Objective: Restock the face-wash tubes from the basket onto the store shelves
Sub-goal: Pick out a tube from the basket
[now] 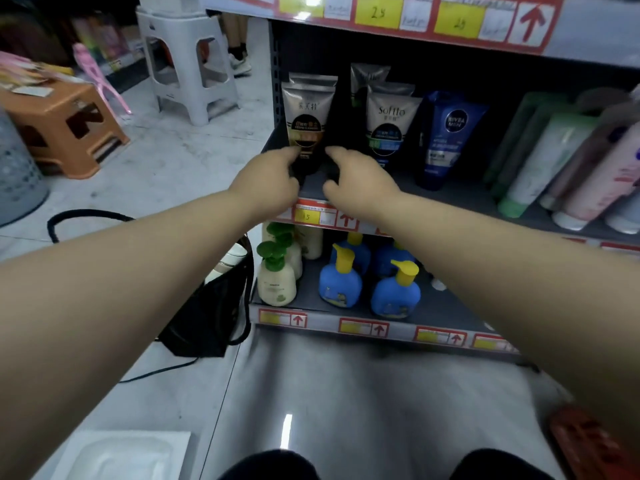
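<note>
Pinching base of tube point(306, 116) with left hand point(266, 178) and right hand point(360, 181); standing it upright on shelf point(460, 199), label outward, snug against the one behind, before letting go.

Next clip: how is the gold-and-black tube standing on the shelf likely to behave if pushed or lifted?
The gold-and-black tube stands on its cap, wider at the top, so a high push would probably tip it toward the Softto tube. Its glossy skin may be slippery; the flat crimped end suggests a soft, squeezable body.
</note>
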{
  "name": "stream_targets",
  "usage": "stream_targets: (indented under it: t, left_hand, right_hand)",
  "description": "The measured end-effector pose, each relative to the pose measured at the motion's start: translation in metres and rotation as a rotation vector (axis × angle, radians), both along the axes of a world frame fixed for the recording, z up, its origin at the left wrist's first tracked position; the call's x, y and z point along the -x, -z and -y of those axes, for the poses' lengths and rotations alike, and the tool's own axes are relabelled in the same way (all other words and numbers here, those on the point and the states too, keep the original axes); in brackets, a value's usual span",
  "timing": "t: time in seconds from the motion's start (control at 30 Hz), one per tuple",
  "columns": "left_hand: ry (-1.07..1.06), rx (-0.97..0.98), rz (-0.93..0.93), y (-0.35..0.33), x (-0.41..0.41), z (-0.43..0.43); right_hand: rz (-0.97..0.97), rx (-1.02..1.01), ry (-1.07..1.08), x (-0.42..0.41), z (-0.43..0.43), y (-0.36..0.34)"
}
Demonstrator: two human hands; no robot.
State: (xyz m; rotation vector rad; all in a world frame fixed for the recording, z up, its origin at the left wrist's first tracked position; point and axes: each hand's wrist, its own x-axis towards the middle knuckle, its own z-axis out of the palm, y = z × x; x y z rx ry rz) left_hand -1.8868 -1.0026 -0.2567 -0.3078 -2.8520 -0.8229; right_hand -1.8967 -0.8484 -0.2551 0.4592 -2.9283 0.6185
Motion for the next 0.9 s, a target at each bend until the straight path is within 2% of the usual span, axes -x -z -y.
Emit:
stream_targets:
  t: [0.17,0.33,0.6,0.9]
  left_hand:
    - [0.014,0.329,0.055,-0.010,-0.043,-0.020]
    - [0.020,0.504,0.132,-0.029,-0.084,-0.074]
    - [0.073,0.519,0.135,-0.047,-0.138,-0.199]
    - [0.253,0.437,0.104,-0.025,-0.176,-0.352]
  right_hand:
    - [0.027,-0.220,-0.120,-0.040,-0.037,-0.011]
    - [0.035,-0.304,-0.171,-0.081,-0.089,-0.022]
    - [0.052,-0.331,-0.164,-0.144,-0.196,-0.031]
    - [0.113,-0.269,-0.011,-0.208,-0.340,-0.003]
